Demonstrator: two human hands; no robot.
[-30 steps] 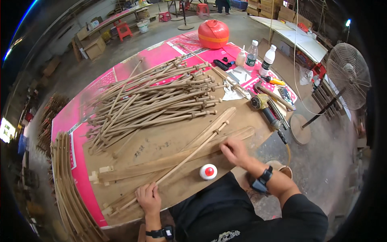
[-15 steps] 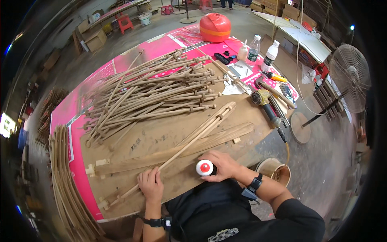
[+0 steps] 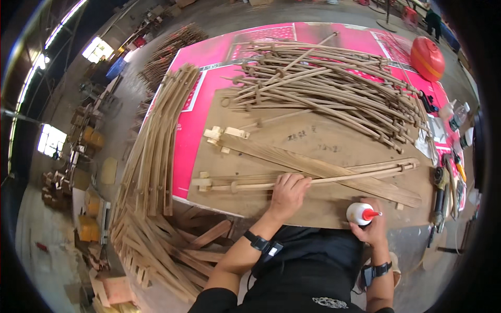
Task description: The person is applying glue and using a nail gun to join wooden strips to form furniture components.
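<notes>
My left hand (image 3: 288,197) has its fingers closed round a slender wooden rod (image 3: 336,179), part of a long narrow frame of rods with small turned collars. That frame's left end rests by a small wooden block (image 3: 204,182). In my right hand (image 3: 374,229) is a white squeeze bottle (image 3: 357,213) with a red nozzle cap, held near the table's front edge, the nozzle pointing right. A flat tapered wooden board (image 3: 292,160) lies slantwise beneath the rods, its left end beside more light blocks (image 3: 236,132).
A large heap of wooden rod pieces (image 3: 334,78) covers the far side of the pink table (image 3: 183,156). Curved slats (image 3: 151,141) are stacked off its left edge. At right lie an air tool (image 3: 440,190), a clear bottle (image 3: 459,116) and a red round container (image 3: 427,58).
The view has swung left, bringing the slat stack further into sight. The squeeze bottle has tipped so its nozzle points right. My left hand stays on the rod.
</notes>
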